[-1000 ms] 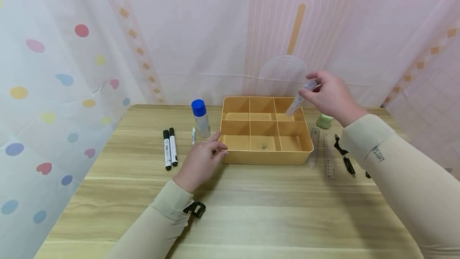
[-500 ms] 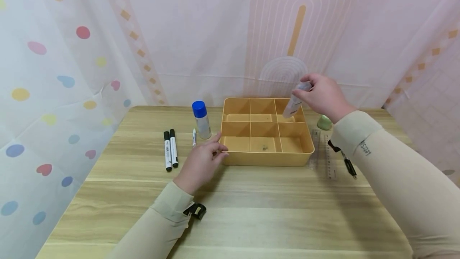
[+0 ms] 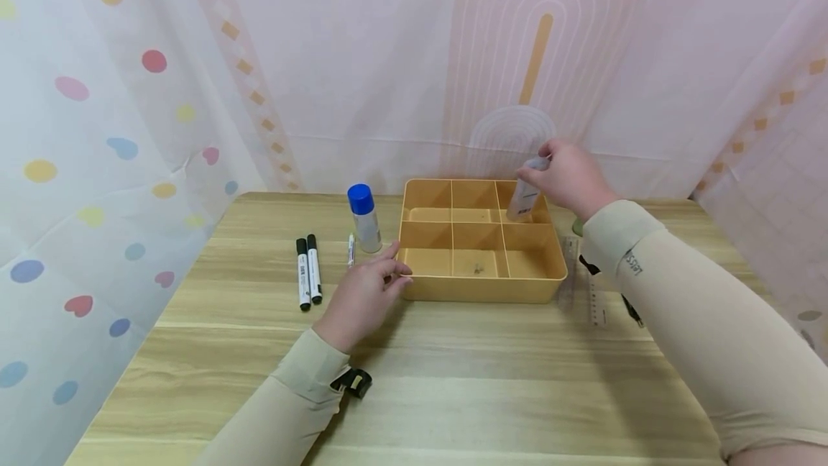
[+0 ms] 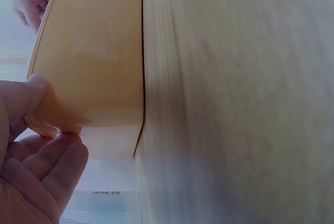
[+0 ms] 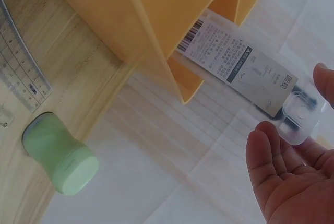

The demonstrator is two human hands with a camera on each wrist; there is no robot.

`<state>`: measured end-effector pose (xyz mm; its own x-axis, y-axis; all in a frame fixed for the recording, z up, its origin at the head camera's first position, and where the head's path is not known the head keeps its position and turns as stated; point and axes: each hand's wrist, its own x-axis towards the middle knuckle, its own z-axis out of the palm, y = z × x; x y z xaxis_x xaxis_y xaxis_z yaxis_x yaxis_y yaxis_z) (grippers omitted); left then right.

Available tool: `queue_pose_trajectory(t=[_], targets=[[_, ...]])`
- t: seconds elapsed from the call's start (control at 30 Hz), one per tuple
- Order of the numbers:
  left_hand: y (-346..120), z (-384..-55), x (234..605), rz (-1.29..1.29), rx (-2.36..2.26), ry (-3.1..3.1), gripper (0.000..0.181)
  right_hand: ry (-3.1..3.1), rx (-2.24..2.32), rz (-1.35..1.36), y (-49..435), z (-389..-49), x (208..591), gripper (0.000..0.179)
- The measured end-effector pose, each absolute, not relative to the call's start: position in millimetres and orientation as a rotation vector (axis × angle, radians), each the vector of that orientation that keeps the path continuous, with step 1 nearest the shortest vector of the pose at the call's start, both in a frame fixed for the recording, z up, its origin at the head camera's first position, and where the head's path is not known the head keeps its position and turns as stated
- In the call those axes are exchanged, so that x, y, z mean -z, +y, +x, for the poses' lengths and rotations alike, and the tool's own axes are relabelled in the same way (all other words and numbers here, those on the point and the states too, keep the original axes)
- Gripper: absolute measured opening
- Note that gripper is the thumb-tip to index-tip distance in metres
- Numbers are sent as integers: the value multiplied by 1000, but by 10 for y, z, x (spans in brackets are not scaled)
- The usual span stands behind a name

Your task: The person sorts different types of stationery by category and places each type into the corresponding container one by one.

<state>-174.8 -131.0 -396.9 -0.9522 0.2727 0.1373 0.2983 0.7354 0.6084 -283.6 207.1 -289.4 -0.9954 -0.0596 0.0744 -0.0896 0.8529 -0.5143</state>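
My left hand (image 3: 361,300) grips the front left corner of a yellow-orange divided tray (image 3: 481,290). In the left wrist view its thumb (image 4: 32,89) presses the front wall while the fingers (image 4: 62,164) bend around the side. By the top end, my right hand (image 3: 574,178) pinches a slim clear plastic case (image 3: 525,198) with a printed label. The case tilts, its lower end inside the tray's back right compartment. In the right wrist view, a barcode and small print show on the case's label (image 5: 237,65); its bottom end is hidden by the tray wall.
Left of the tray stand a blue-capped bottle (image 3: 366,225), a thin white pen (image 3: 351,249) and two black-capped markers (image 3: 313,268). Rulers (image 3: 596,300), a green waisted object (image 5: 60,153) and a black pen (image 3: 632,310) are to its right, partly behind my sleeve.
My right hand has moved left and down, lowering the clear case into the back right compartment. The left hand stays at the tray's corner.
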Motion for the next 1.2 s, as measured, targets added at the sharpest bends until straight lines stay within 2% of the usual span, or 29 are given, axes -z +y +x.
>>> queue_pose_trajectory(t=[0.23,0.83,1.2], targets=[[-1317,-1750,3977,-469,1017,-2890,12,-2971,-776,139,2025,-2894,2953,54],[-1303,-1717,3968,-449,1040,-2861,9,-3071,-761,70,1972,-2975,2983,62],[-1319,-1703,3982,-466,1035,-2856,10,-3073,-735,78,1947,-2986,3016,47]])
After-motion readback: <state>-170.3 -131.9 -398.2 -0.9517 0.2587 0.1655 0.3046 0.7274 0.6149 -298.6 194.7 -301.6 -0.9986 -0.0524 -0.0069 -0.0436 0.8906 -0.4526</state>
